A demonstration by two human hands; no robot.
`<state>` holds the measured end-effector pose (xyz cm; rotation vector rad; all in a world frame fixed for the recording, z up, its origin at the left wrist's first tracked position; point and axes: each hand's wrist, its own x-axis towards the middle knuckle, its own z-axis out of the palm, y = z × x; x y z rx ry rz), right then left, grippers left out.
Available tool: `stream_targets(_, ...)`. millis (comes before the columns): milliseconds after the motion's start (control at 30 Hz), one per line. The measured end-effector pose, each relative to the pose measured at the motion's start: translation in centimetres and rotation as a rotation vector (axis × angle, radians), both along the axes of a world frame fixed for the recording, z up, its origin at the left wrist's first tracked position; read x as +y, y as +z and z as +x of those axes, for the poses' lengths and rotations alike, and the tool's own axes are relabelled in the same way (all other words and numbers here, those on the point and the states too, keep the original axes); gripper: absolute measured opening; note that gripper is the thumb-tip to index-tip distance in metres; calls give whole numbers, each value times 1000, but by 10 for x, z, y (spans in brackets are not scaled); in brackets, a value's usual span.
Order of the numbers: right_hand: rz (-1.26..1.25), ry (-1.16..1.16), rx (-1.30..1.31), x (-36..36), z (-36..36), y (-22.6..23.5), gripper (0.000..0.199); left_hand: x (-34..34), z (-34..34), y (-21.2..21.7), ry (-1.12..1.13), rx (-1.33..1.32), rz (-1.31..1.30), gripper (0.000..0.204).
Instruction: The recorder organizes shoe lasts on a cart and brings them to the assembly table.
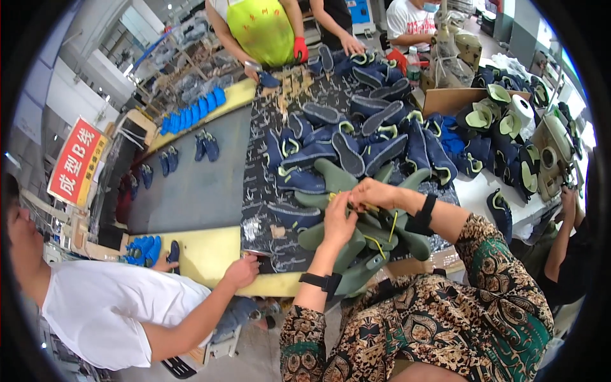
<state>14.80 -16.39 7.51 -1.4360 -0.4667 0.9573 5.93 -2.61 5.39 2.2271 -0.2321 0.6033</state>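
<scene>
Just above a heap of dark green shoe lasts (353, 261), my two hands meet fingertip to fingertip. My left hand (340, 219) is closed in a pinch, with a bit of yellow cord (335, 196) showing at its fingers. Pressed against it, my right hand (377, 194) is closed too, pinching at the same cord; the exact grip is hidden by the fingers. Other yellow cords (393, 224) hang from the lasts below. Navy shoe uppers (316, 153) with pale stitched edges and lime linings lie piled just beyond my hands.
A conveyor belt (216, 178) carries pairs of navy shoes at left. Blue pieces (197, 108) line its far yellow edge. A person in white (140, 312) works at my left; another in a lime apron (264, 32) stands opposite. A sewing machine (548, 156) and more uppers are at right.
</scene>
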Motion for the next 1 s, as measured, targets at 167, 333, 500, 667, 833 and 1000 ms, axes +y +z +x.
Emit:
stream_targets(167,-7,0,-69,-33,-12,-7,21,-10,6,-6,-143,76,100,35)
stream_targets(333,-127,-76,-21,-33,-21,-16,22,4,6,-15,-127,132,109,15)
stream_targets(500,11,-400,45,-14,0,-20,21,16,19,-11,-53,282,-230,19)
stream_targets(667,579,-469,456,21,17,-15,18,36,44,-28,-29,388,-1351,26)
stream_targets(833,441,-495,342,30,4,-1,30,40,82,-13,348,522,-1678,27)
stream_targets(1000,300,-477,-114,5,-34,17,32,35,118,-19,515,666,-1711,23)
